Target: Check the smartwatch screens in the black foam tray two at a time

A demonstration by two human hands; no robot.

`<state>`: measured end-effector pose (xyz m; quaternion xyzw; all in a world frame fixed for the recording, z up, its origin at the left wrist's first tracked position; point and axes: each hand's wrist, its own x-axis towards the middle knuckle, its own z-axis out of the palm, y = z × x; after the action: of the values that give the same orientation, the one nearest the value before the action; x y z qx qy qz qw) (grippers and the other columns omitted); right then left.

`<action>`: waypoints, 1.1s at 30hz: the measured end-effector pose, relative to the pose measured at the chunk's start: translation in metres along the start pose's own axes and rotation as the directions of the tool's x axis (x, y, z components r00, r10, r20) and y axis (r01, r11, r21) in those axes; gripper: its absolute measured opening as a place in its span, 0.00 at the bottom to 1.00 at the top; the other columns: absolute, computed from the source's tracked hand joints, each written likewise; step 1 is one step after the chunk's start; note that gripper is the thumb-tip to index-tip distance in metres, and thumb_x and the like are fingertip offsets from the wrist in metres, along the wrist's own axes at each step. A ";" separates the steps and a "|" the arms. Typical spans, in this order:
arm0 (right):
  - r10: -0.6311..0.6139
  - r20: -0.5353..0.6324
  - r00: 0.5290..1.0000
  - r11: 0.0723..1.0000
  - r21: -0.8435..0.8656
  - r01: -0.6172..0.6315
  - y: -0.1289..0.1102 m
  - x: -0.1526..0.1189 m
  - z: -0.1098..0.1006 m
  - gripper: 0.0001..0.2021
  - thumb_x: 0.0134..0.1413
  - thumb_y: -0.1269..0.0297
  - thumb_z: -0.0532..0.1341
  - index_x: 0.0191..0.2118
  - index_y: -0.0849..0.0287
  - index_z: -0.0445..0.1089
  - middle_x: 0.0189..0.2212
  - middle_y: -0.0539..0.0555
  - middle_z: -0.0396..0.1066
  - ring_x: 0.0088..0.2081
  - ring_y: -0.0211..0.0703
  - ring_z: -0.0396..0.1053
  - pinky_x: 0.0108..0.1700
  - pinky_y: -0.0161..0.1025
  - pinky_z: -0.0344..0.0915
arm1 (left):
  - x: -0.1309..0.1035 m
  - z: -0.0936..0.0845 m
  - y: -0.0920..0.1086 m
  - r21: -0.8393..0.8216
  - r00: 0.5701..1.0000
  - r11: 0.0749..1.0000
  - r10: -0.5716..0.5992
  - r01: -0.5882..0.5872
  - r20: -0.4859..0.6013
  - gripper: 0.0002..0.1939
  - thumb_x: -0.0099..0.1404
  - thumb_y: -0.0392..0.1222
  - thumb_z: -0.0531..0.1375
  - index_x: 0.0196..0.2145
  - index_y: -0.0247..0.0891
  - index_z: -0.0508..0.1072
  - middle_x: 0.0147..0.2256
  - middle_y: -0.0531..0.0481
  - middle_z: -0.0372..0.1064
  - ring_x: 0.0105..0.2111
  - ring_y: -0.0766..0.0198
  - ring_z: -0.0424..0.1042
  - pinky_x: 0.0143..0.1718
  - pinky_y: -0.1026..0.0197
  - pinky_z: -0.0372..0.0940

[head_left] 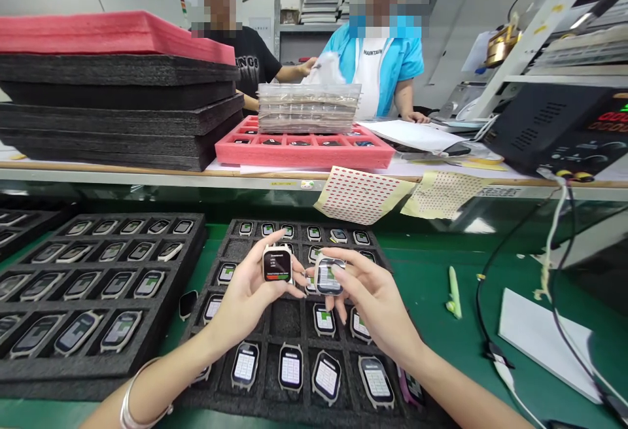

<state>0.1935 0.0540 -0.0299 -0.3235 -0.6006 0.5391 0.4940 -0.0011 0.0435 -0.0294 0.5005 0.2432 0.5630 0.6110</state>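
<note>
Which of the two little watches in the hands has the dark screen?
The watch in the left hand, the dark-screened watch: its display is mostly black with a red bar. The bright-screened watch in the right hand shows a light display.

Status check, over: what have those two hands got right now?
Left hand holds a dark-screened smartwatch body. Right hand holds a lit-screen smartwatch body. Both above the black foam tray of watches; nothing blocking.
</note>
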 end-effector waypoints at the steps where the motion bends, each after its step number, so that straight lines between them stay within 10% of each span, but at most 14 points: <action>1: 0.002 -0.009 1.000 1.000 -0.013 -0.002 0.000 0.000 0.000 0.11 0.62 0.64 0.59 0.49 0.59 0.70 0.21 0.51 0.71 0.18 0.34 0.66 0.18 0.27 0.62 | 0.000 0.000 0.000 -0.006 1.000 1.000 0.008 -0.008 0.016 0.26 0.63 0.33 0.60 0.57 0.38 0.59 0.38 0.47 0.70 0.37 0.61 0.72 0.39 0.57 0.72; 10: -0.005 0.103 0.995 0.997 0.080 -0.003 -0.003 -0.005 0.002 0.20 0.55 0.73 0.60 0.54 0.56 0.68 0.32 0.55 0.74 0.27 0.41 0.72 0.22 0.30 0.67 | 0.003 0.002 0.003 0.105 0.998 0.994 0.008 -0.001 -0.067 0.17 0.67 0.39 0.57 0.53 0.35 0.63 0.30 0.50 0.69 0.30 0.65 0.71 0.27 0.65 0.71; 25: -0.033 0.146 0.989 0.993 0.121 0.016 -0.006 -0.003 -0.003 0.24 0.54 0.75 0.61 0.57 0.54 0.65 0.39 0.57 0.74 0.31 0.42 0.73 0.24 0.30 0.69 | 0.002 -0.001 0.001 -0.018 1.000 1.000 0.002 -0.002 -0.004 0.30 0.61 0.30 0.62 0.59 0.37 0.56 0.40 0.46 0.71 0.39 0.61 0.73 0.43 0.57 0.72; 33: -0.031 0.139 0.990 0.994 0.104 0.017 -0.006 -0.004 -0.002 0.23 0.55 0.75 0.61 0.57 0.54 0.65 0.36 0.56 0.74 0.30 0.42 0.73 0.25 0.32 0.68 | 0.002 0.000 0.004 0.062 0.998 0.998 0.000 0.004 -0.057 0.15 0.68 0.39 0.56 0.51 0.36 0.64 0.32 0.50 0.70 0.32 0.64 0.72 0.33 0.62 0.73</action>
<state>0.1977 0.0496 -0.0249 -0.2514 -0.6092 0.5848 0.4729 -0.0021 0.0446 -0.0257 0.5028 0.2783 0.5686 0.5885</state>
